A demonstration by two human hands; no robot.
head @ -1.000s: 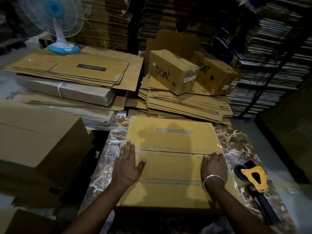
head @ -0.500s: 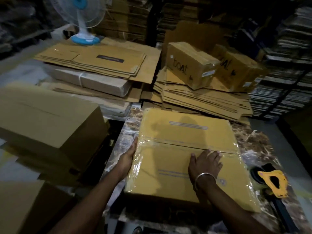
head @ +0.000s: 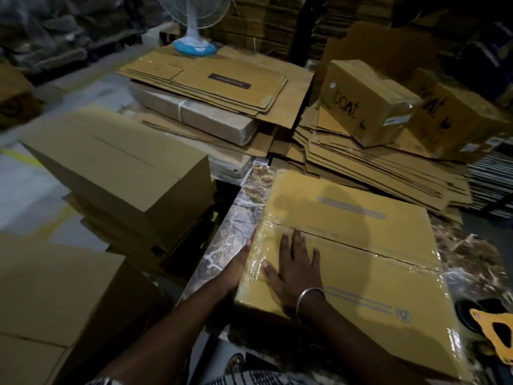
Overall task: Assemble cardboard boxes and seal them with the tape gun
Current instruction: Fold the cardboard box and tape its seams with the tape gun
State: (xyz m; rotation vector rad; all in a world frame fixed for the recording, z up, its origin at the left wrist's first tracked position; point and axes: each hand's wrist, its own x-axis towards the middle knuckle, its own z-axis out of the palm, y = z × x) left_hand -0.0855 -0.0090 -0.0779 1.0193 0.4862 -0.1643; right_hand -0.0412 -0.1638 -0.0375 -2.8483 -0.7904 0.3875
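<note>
Dim storeroom: a marble-patterned table [head: 236,234], a blue-based fan [head: 194,37] behind, and a pale floor [head: 33,195] at left.

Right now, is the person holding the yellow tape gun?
No, the tape gun lies untouched on the table while the right hand presses flat on the box.

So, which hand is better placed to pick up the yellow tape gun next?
Right, probably. The yellow tape gun lies at the right of the tan cardboard box. The right hand rests flat on top; the left hand presses the box's far left side.
</note>
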